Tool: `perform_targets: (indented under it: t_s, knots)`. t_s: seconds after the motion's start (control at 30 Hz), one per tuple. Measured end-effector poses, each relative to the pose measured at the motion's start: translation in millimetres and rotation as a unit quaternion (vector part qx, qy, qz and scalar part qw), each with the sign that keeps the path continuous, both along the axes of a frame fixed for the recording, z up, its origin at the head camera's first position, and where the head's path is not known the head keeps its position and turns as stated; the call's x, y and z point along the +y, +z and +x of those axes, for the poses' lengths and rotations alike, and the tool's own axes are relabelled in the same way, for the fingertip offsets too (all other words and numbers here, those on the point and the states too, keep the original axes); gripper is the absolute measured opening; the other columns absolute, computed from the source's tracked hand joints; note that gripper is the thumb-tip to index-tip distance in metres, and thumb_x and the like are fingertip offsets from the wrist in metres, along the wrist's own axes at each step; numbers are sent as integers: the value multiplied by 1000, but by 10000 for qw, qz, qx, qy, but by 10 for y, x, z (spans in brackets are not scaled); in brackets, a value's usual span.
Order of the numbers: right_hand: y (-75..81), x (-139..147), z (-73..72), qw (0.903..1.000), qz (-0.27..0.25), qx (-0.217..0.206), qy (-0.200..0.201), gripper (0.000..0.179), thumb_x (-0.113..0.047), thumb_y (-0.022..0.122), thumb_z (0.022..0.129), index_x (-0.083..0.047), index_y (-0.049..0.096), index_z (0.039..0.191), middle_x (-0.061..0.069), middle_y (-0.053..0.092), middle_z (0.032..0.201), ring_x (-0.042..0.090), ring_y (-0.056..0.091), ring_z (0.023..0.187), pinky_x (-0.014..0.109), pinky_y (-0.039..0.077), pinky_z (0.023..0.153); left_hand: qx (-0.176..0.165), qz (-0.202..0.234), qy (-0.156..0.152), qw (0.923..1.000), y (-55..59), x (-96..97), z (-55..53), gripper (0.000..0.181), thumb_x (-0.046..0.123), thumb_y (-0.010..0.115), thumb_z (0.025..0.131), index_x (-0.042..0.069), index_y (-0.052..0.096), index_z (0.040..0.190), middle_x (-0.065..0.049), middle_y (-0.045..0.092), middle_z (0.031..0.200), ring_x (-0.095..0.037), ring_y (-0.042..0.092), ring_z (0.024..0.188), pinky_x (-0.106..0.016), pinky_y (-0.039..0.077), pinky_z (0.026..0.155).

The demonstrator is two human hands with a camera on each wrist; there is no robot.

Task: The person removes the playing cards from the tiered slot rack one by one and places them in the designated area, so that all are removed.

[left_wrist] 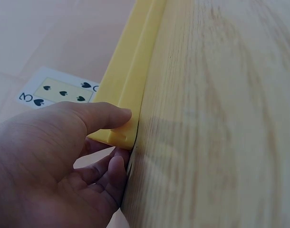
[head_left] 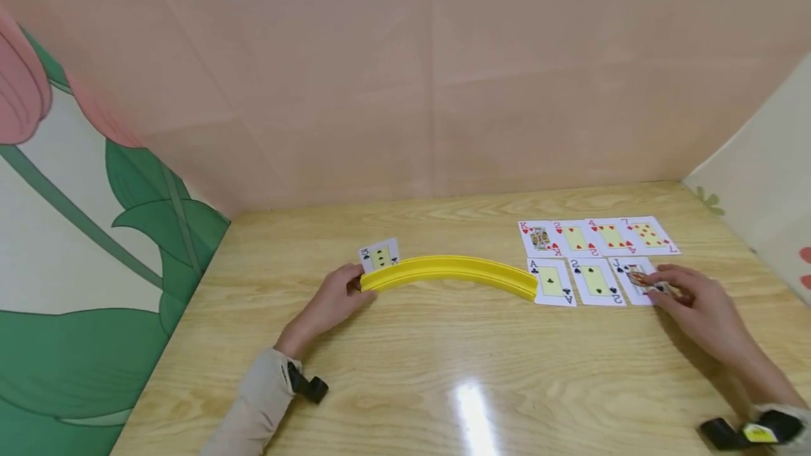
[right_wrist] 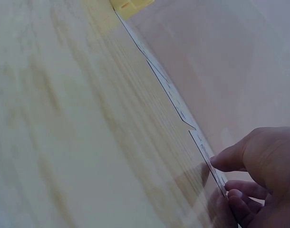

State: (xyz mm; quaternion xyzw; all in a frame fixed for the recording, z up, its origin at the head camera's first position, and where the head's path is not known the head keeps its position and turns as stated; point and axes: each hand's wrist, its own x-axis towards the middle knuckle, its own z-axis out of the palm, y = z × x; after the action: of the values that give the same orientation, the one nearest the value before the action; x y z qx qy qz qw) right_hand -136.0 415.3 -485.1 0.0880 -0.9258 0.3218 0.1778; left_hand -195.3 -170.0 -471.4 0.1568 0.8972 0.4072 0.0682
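Observation:
A curved yellow playing-card holder (head_left: 450, 267) lies on the table, with a three of spades (head_left: 381, 256) upright in its left end. My left hand (head_left: 334, 299) grips that end; in the left wrist view the thumb (left_wrist: 117, 117) lies over the holder's near side and the other fingers curl beneath its tip. At the right, a jack card (head_left: 633, 277) lies face up, and my right hand (head_left: 700, 305) pinches its right side between thumb and fingers. The hand covers part of the card. Beside it lie a two of spades (head_left: 594, 281) and an ace of clubs (head_left: 552, 280), which touches the holder's right end.
Behind the black cards runs an overlapping row of red ones: a king (head_left: 538, 238), a two (head_left: 575, 238), a four (head_left: 610, 236) and a seven (head_left: 649, 234). A pinkish wall covering (head_left: 405, 125) rises behind the wooden table (head_left: 380, 371).

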Motion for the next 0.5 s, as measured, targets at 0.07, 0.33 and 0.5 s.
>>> perform_targets:
  t_s: [0.07, 0.33, 0.5]
  knots:
    - [-10, 3, 5, 10000, -24, -37, -46, 14, 2, 72, 87, -4, 71, 100, 8, 62, 116, -23, 35, 104, 0, 34, 75, -15, 5, 2, 10000, -2, -1, 10, 47, 17, 73, 92, 7, 58, 136, -4, 62, 116, -17, 54, 93, -32, 46, 78]
    - [-2, 19, 27, 9999, 38, -92, -103, 14, -2, 71, 90, -5, 69, 103, -37, 44, 113, -15, 41, 95, 9, 35, 70, 15, 50, 0, 10000, -1, 0, 3, 46, 16, 73, 92, 7, 59, 135, -4, 62, 114, -18, 54, 93, -32, 46, 78]
    - [59, -10, 48, 9986, 192, -411, -273, 22, -6, 69, 92, -3, 65, 113, 5, 64, 102, -2, 45, 72, 18, 34, 59, 54, 21, -25, 10000, -3, 0, 0, 45, 16, 73, 92, 7, 59, 134, -4, 62, 112, -18, 54, 92, -32, 46, 78]
